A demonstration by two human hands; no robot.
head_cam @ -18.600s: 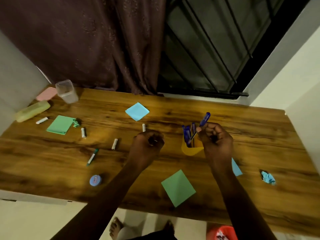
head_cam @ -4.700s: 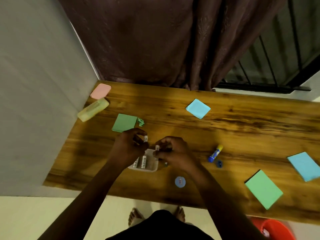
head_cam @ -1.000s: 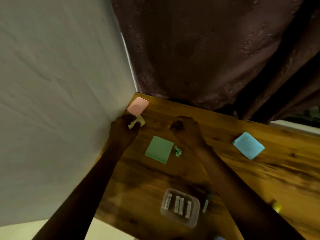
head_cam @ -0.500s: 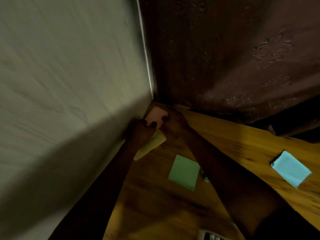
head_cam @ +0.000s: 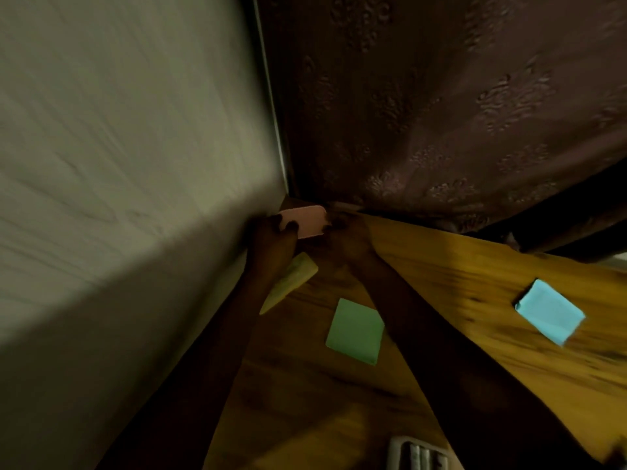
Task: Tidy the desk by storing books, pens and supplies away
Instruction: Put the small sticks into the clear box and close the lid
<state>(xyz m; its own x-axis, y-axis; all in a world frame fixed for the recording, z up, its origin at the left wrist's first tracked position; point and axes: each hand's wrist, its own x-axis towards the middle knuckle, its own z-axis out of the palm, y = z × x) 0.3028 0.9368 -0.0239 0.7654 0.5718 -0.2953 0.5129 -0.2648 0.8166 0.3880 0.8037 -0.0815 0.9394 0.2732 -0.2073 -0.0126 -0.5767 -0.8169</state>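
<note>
A flat pink lid [head_cam: 307,220] is at the far left corner of the wooden desk [head_cam: 475,286], against the wall. My left hand [head_cam: 274,242] grips its near left edge with fingers curled over it. My right hand [head_cam: 346,232] holds its right edge. Just below my left hand lies a pale yellow-green case [head_cam: 291,279], partly hidden by my forearm. A green sticky-note pad [head_cam: 354,330] lies between my arms and a blue pad [head_cam: 549,312] lies at the right. The picture is blurred.
A clear box [head_cam: 417,454] holding several white pieces shows at the bottom edge. The grey wall [head_cam: 135,164] closes the left side. A dark brown curtain [head_cam: 441,96] hangs behind the desk.
Both hands reached into the far left corner and closed on the pink lid. The view swung left and closer to the wall.
</note>
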